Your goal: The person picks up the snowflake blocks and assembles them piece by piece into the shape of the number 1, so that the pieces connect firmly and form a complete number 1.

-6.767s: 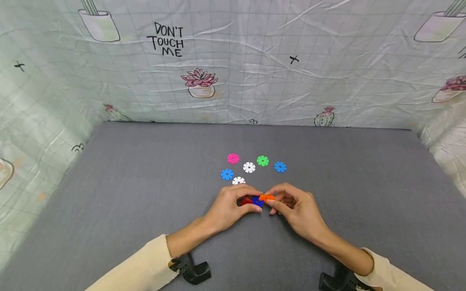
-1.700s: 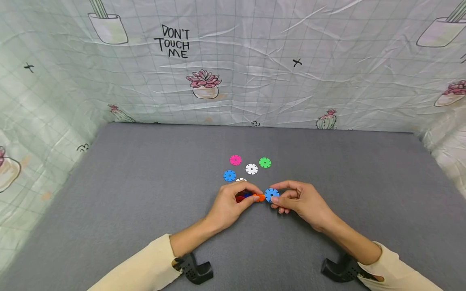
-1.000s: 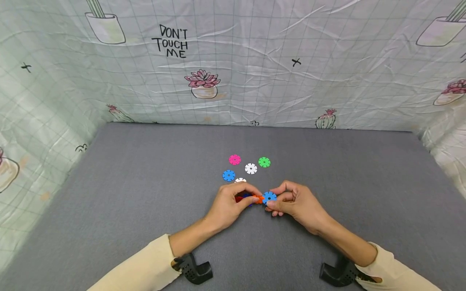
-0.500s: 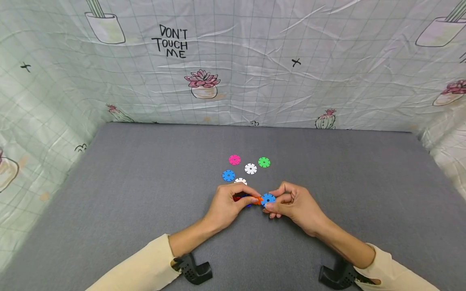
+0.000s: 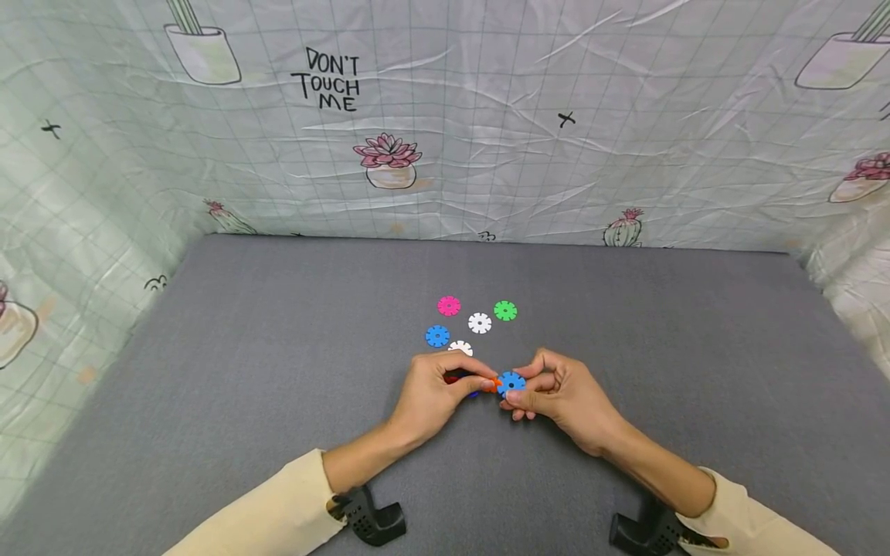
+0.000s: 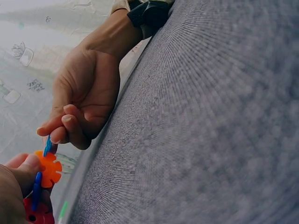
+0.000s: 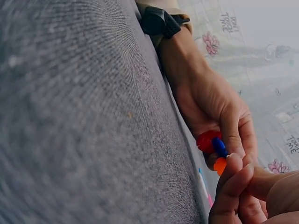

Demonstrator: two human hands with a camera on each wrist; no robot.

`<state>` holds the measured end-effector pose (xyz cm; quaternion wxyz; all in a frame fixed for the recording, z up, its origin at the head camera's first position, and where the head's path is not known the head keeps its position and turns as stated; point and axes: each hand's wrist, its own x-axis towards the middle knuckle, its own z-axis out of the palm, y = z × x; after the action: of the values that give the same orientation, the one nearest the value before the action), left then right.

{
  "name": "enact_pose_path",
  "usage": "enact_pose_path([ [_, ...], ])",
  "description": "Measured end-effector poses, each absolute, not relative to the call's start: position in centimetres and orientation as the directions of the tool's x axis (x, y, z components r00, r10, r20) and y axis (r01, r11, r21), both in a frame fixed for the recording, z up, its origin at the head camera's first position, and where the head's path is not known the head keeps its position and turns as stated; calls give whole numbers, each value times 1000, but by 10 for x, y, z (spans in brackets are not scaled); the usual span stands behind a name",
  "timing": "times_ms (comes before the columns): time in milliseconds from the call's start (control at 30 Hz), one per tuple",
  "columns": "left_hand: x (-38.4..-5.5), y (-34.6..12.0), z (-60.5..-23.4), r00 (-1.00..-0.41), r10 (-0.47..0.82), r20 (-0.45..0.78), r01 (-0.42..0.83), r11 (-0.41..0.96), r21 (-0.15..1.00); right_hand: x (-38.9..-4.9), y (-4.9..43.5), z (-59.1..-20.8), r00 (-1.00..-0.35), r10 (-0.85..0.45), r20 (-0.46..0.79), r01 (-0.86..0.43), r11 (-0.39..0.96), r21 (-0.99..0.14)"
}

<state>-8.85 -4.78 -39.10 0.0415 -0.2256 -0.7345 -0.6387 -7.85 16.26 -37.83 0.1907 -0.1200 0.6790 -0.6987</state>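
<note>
My left hand (image 5: 429, 394) pinches the orange notched disc (image 6: 50, 169) between thumb and fingers. That disc is slotted onto a dark blue disc (image 6: 36, 191), which joins a red disc (image 7: 205, 141) under the palm, making a short chain of interlocking discs. Thumb and forefinger of my right hand (image 5: 575, 401) pinch a light blue notched disc (image 5: 512, 381). Its left edge meets the orange disc's rim, and in the left wrist view the two stand crosswise. The right hand's other fingers are curled beneath.
Just beyond the hands, loose notched discs lie flat on the grey table (image 5: 292, 332): pink (image 5: 449, 306), green (image 5: 505, 310), white (image 5: 480, 323) and light blue (image 5: 437, 336). Another white disc (image 5: 460, 348) is partly covered by the left hand. A printed cloth (image 5: 487, 100) hangs behind.
Earlier the right hand held the orange disc at the dark blue one; then it took the light blue disc from the table's right. Lately that disc has moved left and slightly nearer, against the orange one.
</note>
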Motion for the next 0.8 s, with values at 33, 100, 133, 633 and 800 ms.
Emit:
enact_pose_path([
  [33, -87, -47, -389, -898, 271, 346, 380, 84, 921, -78, 162, -378, -900, -427, -92, 105, -6, -994],
  [100, -84, -47, -383, -901, 259, 348, 380, 88, 921, -78, 162, -378, -902, -421, -92, 103, -4, -995],
  [133, -82, -46, -379, -901, 256, 351, 384, 92, 919, -77, 161, -378, -904, -418, -89, 98, 0, -995],
  [633, -76, -46, -361, -896, 251, 367, 404, 115, 907, -77, 158, -379, -924, -371, -91, 77, 53, -996],
  [800, -78, -45, -362, -911, 230, 342, 375, 121, 919, -80, 162, -374, -922, -375, -100, 70, 92, -993],
])
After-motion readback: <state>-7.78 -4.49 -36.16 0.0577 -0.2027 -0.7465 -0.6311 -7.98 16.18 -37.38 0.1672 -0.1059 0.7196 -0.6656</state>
